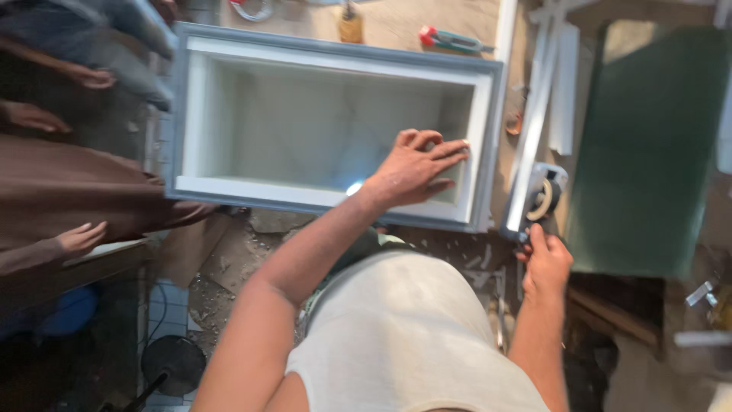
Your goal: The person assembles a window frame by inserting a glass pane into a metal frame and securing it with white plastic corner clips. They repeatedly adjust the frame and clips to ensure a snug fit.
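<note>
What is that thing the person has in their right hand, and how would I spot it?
Start at the big white box frame with grey edges. Just past its right edge, long white strips lean on the bench; at their lower end the right hand grips a tape dispenser. Its round roll sets it apart from the straight strips.

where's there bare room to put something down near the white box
The floor of the white box is bare, left of the left hand pressed inside its right wall. The green board on the right looks bare too. Crowded: the strip between them, with white strips and the tape dispenser that the right hand grips, and the rubble below the box.
</note>
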Demonstrator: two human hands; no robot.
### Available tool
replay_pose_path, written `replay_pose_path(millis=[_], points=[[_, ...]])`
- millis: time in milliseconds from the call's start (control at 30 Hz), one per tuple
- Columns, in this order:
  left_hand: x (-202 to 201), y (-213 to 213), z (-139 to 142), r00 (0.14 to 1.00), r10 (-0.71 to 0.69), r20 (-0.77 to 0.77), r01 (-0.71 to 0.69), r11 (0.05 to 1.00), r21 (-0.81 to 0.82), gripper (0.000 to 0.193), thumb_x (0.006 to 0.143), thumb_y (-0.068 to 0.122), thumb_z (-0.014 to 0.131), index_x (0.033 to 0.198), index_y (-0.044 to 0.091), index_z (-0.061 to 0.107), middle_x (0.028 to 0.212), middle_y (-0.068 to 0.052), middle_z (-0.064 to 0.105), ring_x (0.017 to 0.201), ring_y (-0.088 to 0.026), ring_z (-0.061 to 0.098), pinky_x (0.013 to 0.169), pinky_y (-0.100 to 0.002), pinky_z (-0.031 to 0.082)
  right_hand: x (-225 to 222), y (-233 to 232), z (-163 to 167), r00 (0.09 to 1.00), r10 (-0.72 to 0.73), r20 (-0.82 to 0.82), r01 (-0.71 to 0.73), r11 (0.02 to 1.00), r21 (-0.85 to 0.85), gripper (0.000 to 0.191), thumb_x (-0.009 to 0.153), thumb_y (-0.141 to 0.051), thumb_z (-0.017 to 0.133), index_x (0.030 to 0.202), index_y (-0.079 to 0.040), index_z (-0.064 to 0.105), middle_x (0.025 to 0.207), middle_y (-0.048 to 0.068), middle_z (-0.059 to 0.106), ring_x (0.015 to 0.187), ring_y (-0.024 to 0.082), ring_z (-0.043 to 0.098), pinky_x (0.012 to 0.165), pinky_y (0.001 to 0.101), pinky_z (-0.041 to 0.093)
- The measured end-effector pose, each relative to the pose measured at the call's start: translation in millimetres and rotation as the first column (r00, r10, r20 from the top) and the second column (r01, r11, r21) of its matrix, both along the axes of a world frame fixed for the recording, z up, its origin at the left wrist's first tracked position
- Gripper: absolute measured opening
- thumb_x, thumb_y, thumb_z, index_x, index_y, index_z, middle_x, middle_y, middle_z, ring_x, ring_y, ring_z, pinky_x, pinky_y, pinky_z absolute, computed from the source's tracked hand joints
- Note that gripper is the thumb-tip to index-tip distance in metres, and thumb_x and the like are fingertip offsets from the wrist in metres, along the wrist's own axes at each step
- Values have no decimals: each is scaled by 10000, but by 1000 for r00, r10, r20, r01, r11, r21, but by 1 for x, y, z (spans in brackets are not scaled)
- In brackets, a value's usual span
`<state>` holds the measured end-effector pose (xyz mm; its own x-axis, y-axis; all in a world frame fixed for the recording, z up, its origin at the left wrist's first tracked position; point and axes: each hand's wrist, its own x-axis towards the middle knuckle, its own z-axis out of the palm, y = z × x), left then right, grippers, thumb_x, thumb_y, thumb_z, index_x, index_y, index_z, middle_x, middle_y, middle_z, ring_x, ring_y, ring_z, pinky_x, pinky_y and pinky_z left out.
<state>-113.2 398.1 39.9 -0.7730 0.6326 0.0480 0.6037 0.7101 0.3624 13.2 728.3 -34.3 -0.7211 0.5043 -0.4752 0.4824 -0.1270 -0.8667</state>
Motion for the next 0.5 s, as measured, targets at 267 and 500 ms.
replay_pose_path(millis=[267,500], points=[[-10,11,-5,992,-104,75,102,995,21,726,921,518,717,1521,163,517,1590,28,429,1316,-286,411,1105,-493,297,15,-8,20,968,-158,-194,103,958,-268,153,1007,-210,718,931,-82,684,929,7,630,849,108,625,753,362,645],[-12,15,-14,982,-128,136,122,991,55,865,809,587,807,1514,186,508,1596,4,395,1351,-323,372,1154,-535,227,20,-29,9,947,-40,-318,103,977,186,179,997,-126,705,884,-3,641,1045,1,558,871,134,620,718,381,662]])
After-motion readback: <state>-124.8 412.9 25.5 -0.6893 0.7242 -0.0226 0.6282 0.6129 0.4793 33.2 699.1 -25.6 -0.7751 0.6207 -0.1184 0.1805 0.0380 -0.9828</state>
